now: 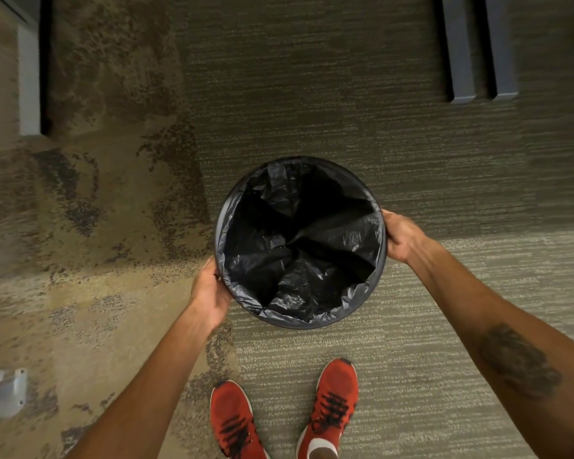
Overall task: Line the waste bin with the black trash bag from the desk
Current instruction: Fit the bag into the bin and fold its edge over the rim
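A round dark waste bin (383, 260) stands on the carpet in the middle of the head view, seen from straight above. A crinkled black trash bag (299, 240) fills its inside, with its edge folded over the rim most of the way round. My left hand (209, 291) grips the rim at the lower left. My right hand (400, 235) grips the rim on the right side. Both hands hold bin and bag edge together. The bin's outer wall and base are hidden.
Two red shoes (232, 422) stand just below the bin. Two dark furniture legs (461, 51) reach down at the upper right. A pale panel edge (30, 77) is at the upper left, and a metal bracket (5, 392) lies at the lower left.
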The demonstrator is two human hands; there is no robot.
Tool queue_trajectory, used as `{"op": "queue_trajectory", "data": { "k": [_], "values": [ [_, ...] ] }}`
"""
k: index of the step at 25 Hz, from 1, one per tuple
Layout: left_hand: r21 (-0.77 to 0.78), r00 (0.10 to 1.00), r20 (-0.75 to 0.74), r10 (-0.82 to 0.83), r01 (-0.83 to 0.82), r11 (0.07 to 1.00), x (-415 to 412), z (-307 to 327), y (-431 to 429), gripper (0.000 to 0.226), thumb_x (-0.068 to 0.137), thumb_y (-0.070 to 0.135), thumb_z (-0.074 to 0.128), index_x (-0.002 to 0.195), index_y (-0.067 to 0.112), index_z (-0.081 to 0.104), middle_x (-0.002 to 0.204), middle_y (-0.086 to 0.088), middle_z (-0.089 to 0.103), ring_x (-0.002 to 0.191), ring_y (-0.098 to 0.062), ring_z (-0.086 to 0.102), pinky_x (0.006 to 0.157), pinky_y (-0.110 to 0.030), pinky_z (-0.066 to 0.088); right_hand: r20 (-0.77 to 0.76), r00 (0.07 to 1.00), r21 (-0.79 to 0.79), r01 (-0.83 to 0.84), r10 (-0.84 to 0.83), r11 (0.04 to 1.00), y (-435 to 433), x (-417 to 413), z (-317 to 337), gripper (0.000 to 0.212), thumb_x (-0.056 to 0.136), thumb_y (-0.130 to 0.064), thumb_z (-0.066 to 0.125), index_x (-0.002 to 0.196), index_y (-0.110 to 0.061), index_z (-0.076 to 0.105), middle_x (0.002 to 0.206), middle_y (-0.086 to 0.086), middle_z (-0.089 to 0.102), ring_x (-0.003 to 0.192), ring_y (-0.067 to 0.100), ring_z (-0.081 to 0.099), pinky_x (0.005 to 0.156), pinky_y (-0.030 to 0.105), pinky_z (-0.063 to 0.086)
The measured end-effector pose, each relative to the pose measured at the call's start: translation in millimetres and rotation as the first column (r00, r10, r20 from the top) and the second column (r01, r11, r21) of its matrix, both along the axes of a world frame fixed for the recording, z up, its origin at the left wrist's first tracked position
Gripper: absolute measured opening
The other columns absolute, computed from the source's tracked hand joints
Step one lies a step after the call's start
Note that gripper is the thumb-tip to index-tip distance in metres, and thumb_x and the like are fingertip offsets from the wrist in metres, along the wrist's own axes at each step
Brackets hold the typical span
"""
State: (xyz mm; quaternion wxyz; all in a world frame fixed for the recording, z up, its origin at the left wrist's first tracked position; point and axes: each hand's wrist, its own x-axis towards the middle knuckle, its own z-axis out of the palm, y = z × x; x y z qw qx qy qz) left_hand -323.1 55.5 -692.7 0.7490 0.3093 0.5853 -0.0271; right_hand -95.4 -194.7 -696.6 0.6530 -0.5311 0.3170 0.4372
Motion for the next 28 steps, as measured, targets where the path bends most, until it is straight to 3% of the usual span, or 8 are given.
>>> {"op": "queue_trajectory", "data": {
  "k": [3, 6, 10, 14, 17, 19, 22, 28],
  "values": [
    [-0.007, 1.000, 0.009, -0.024, 0.025, 1.000, 2, 1, 8, 0.040, 0.105, 0.025, 0.047, 0.137, 0.003, 0.056, 0.139, -0.020, 0.061, 0.131, -0.037, 0.057, 0.112, -0.058, 0.042, 0.003, 0.997, -0.074, -0.083, 0.084, 0.994, 2, 6, -1, 0.025, 0.105, -0.001, 0.039, 0.101, 0.001, 0.064, 0.088, 0.014, 0.065, 0.071, 0.022, 0.065, 0.070, 0.037, 0.062],
    [-0.017, 0.999, 0.024, -0.032, 0.032, 0.999, 5, 0, 12, 0.046, 0.104, 0.026, 0.049, 0.144, 0.002, 0.050, 0.141, -0.021, 0.060, 0.131, -0.037, 0.057, 0.113, -0.057, 0.041, 0.010, 0.993, -0.054, -0.119, 0.120, 0.991, 0, 5, 1, 0.027, 0.106, -0.003, 0.038, 0.104, 0.001, 0.064, 0.090, 0.014, 0.067, 0.064, 0.018, 0.071, 0.060, 0.033, 0.064],
    [-0.052, 0.999, 0.040, 0.018, -0.016, 0.999, -3, 3, 4, 0.053, 0.104, 0.042, 0.045, 0.144, 0.008, 0.052, 0.138, -0.019, 0.063, 0.129, -0.037, 0.059, 0.112, -0.059, 0.041, -0.055, 0.994, 0.152, -0.082, 0.091, 0.985, -16, -9, 4, 0.047, 0.105, -0.042, 0.044, 0.119, -0.005, 0.070, 0.115, 0.019, 0.075, 0.104, 0.028, 0.074, 0.084, 0.044, 0.060],
    [-0.145, 0.996, 0.050, 0.073, -0.065, 0.987, -36, -2, -26, 0.047, 0.105, 0.037, 0.042, 0.140, 0.008, 0.054, 0.135, -0.019, 0.064, 0.127, -0.034, 0.060, 0.113, -0.054, 0.041, -0.069, 0.997, 0.191, -0.003, 0.016, 0.982, -40, -38, -2, 0.033, 0.102, -0.025, 0.051, 0.108, -0.006, 0.077, 0.114, 0.017, 0.075, 0.103, 0.029, 0.075, 0.085, 0.046, 0.062],
    [-0.209, 0.996, 0.047, 0.074, -0.063, 0.976, -62, -5, -55, 0.039, 0.099, 0.033, 0.045, 0.127, 0.008, 0.058, 0.118, -0.016, 0.064, 0.105, -0.027, 0.060, 0.101, -0.049, 0.046, -0.107, 0.988, 0.196, 0.131, -0.111, 0.972, -47, -64, -7, 0.032, 0.104, -0.027, 0.050, 0.122, -0.007, 0.069, 0.124, 0.018, 0.072, 0.113, 0.031, 0.071, 0.098, 0.051, 0.056],
    [-0.256, 0.992, 0.072, 0.104, -0.082, 0.963, -69, -3, -70, 0.033, 0.096, 0.030, 0.050, 0.122, 0.010, 0.059, 0.113, -0.012, 0.067, 0.103, -0.024, 0.061, 0.092, -0.045, 0.047, -0.120, 0.981, 0.149, 0.167, -0.150, 0.975, -45, -79, -9, 0.036, 0.105, -0.025, 0.048, 0.130, -0.005, 0.064, 0.128, 0.019, 0.069, 0.115, 0.032, 0.070, 0.093, 0.049, 0.059],
    [-0.212, 0.989, 0.037, 0.145, -0.134, 0.968, -65, -7, -76, 0.038, 0.105, 0.022, 0.045, 0.139, 0.006, 0.053, 0.124, -0.015, 0.065, 0.107, -0.024, 0.062, 0.092, -0.042, 0.050, -0.121, 0.972, 0.007, 0.205, -0.202, 0.979, -31, -88, -16, 0.030, 0.104, -0.017, 0.050, 0.122, -0.003, 0.069, 0.119, 0.021, 0.074, 0.100, 0.031, 0.076, 0.072, 0.042, 0.065],
    [-0.119, 0.980, -0.098, 0.175, -0.187, 0.975, -42, -15, -71, 0.033, 0.105, 0.006, 0.041, 0.133, 0.002, 0.057, 0.128, -0.023, 0.067, 0.120, -0.033, 0.064, 0.105, -0.046, 0.051, -0.087, 0.961, -0.120, 0.251, -0.262, 0.961, -14, -82, -23, 0.033, 0.101, -0.016, 0.057, 0.131, -0.009, 0.066, 0.126, 0.019, 0.071, 0.115, 0.037, 0.069, 0.096, 0.055, 0.057]
  ]
}}
